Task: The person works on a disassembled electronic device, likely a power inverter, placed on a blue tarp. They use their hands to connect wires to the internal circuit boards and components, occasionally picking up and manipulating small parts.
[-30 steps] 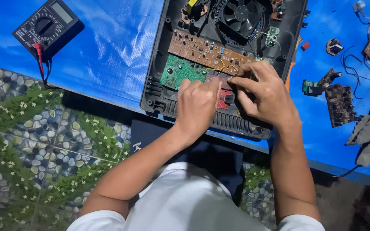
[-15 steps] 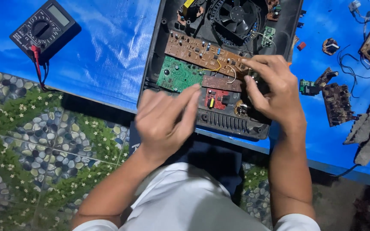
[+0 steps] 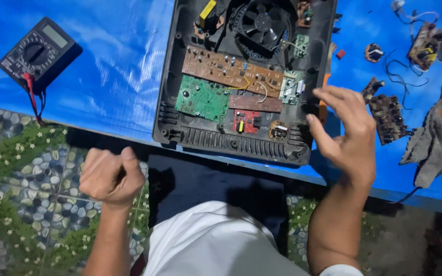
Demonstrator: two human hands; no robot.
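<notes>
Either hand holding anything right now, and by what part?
Right hand is open and empty beside the opened device. Left hand is a closed fist off the table; anything inside cannot be told.

The only screen is a small grey rectangular display [image 3: 54,36] atop the black multimeter [image 3: 37,53], far left.

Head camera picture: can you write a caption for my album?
Opened black appliance case showing circuit boards and fan on blue sheet; right hand open beside it, left hand fisted.
</notes>
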